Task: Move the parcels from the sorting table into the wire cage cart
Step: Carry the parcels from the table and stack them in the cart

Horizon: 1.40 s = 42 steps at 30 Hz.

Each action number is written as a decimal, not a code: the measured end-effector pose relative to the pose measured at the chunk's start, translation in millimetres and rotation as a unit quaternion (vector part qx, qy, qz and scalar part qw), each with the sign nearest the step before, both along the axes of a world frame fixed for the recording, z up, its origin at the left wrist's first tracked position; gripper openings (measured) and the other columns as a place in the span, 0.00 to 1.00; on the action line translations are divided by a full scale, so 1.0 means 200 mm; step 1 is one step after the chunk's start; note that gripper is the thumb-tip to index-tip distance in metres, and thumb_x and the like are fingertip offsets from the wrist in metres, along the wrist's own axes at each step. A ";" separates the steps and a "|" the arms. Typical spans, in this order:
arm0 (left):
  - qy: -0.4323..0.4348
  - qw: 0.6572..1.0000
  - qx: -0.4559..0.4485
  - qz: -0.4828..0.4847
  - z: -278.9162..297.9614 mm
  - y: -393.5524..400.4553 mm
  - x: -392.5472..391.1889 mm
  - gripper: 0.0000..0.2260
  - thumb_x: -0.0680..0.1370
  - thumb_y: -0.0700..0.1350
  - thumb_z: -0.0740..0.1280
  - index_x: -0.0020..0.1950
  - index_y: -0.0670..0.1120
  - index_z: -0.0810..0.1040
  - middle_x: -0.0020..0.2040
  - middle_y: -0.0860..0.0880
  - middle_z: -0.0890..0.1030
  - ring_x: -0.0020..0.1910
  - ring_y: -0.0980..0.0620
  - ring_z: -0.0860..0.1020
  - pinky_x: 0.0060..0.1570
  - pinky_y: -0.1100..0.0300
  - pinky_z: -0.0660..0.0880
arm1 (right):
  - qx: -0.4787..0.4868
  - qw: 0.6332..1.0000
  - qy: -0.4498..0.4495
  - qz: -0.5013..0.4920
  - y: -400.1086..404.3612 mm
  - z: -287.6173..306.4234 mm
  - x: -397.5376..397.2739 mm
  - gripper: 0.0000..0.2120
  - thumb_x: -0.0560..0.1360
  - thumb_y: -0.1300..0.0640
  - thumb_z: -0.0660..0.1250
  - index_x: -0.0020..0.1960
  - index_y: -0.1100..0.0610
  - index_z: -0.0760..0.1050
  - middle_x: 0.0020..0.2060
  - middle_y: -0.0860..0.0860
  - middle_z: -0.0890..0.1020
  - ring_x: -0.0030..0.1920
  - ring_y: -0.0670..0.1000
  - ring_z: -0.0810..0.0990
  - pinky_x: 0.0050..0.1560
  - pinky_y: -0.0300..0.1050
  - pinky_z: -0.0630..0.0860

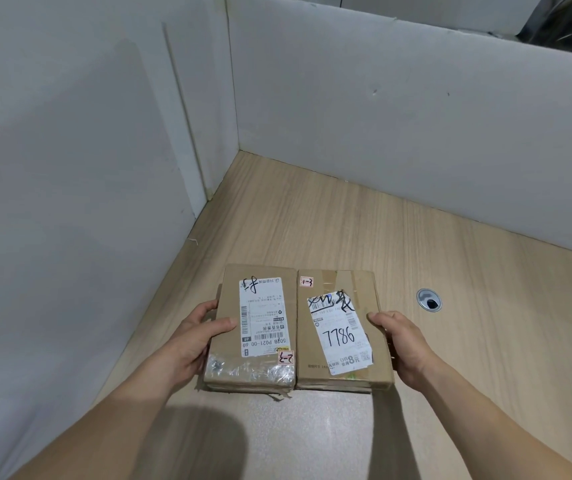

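The two parcels lie side by side and touching on the table (433,237), near its left edge, squeezed between the hands. The pair could buckle at the seam where they meet and drop if lifted by side pressure alone, and the clear tape on the left parcel (253,327) looks slick. The left hand (191,336) grips that parcel's left edge, thumb curled on top. The right hand (404,341) wraps the right parcel (340,327) at its right edge, thumb over the rim. No cart is in view.

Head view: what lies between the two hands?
Two cardboard parcels side by side, left parcel gripped by the left hand, right parcel by the right hand.
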<state>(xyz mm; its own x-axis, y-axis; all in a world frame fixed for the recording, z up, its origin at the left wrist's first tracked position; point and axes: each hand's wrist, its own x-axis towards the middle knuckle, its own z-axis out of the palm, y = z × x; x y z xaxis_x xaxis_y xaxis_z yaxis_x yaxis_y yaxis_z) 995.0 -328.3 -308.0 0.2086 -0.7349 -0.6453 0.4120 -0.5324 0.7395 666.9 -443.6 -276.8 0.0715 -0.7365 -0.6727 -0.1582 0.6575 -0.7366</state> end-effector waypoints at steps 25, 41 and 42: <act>-0.040 0.999 -0.006 -0.030 0.00 -0.01 0.11 0.36 0.60 0.44 0.80 0.65 0.64 0.75 0.67 0.47 0.78 0.52 0.41 0.85 0.50 0.42 0.82 | -0.053 0.994 0.081 0.048 -0.07 0.11 0.03 0.33 0.70 0.60 0.78 0.71 0.45 0.71 0.48 0.54 0.87 0.36 0.52 0.87 0.32 0.44 0.78; -0.152 0.988 -0.011 -0.003 0.15 -0.03 0.10 0.34 0.72 0.37 0.76 0.72 0.57 0.68 0.49 0.43 0.86 0.38 0.46 0.86 0.32 0.56 0.79 | -0.171 0.915 0.330 0.155 -0.08 0.25 0.04 0.38 0.68 0.48 0.78 0.74 0.46 0.67 0.57 0.49 0.78 0.49 0.53 0.78 0.42 0.46 0.72; -0.149 0.989 -0.005 -0.001 0.15 -0.03 0.09 0.34 0.72 0.37 0.76 0.73 0.57 0.68 0.50 0.43 0.85 0.38 0.46 0.86 0.33 0.55 0.80 | -0.174 0.910 0.338 0.164 -0.08 0.25 0.06 0.38 0.68 0.48 0.78 0.74 0.46 0.66 0.56 0.49 0.78 0.50 0.53 0.78 0.43 0.46 0.72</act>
<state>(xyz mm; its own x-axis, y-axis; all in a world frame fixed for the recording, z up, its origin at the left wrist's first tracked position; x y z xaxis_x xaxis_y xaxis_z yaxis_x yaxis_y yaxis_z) 1013.4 -334.4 -279.0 0.3864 -0.7418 -0.5481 0.1742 -0.5249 0.8332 677.9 -459.1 -226.5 -0.0181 -0.9273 -0.3739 -0.7988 0.2383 -0.5523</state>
